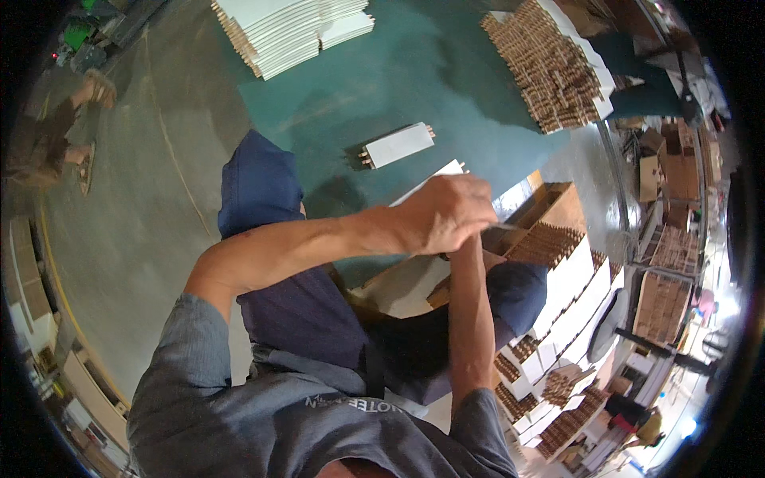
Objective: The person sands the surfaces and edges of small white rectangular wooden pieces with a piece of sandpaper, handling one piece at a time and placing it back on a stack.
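Observation:
My left hand (456, 209) reaches across to the right and is closed in a fist above my right wrist. A thin pale strip (506, 226) sticks out on the right side of the fist; I cannot make out what it is or which hand has it. My right hand (464, 245) lies beneath the left, its fingers hidden. Behind the left fist lies a white panel (426, 183), partly covered. Farther off, a white block with short brown pegs at its ends (398, 146) lies alone on the green surface (335, 103).
Stacks of white panels (295, 36) and brown-edged pieces (546, 68) stand at the far side. More stacks (558, 291) and an open cardboard box (562, 207) are at my right. A fan-like round thing (607, 325) stands beyond. Another person's legs (84, 151) show at far left.

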